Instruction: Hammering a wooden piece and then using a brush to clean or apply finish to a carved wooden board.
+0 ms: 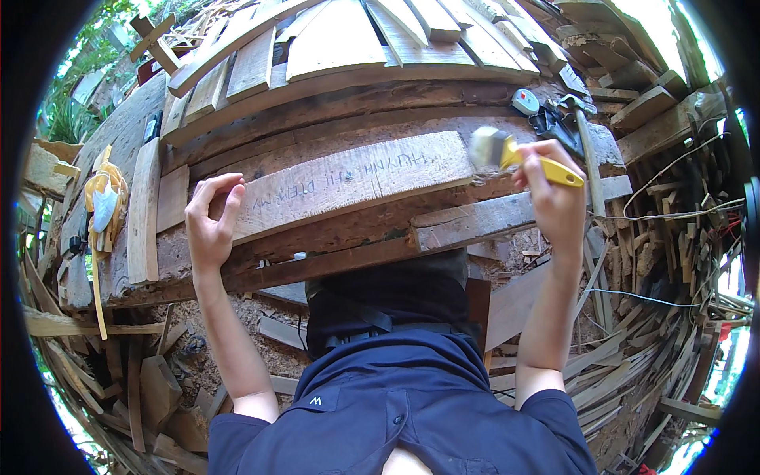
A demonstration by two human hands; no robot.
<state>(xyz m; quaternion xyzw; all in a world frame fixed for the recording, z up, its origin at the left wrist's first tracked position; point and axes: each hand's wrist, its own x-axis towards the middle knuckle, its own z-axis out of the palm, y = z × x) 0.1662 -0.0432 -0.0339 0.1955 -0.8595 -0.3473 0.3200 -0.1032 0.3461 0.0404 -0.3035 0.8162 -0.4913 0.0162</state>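
- Here's the right hand [545, 186], closed around the yellow handle of a brush [564, 173], pale bristles blurred and pointing left!
- Those bristles sit just beside the right end of a long board [356, 176], with handwriting across its top.
- Over at the board's left end, the left hand [210, 226] shows bent fingers, a gap between them and the thumb, nothing seen in its grasp; whether it touches the wood, I cannot tell.
- The board lies on a rough wooden bench [317, 271], in front of the person, slanting up to the right.
- Below the brush, a narrow plank [483, 215] rests near the bench's front edge.
- Beyond the brush, a small round case [524, 101]; at far side, a row of boards [332, 47].
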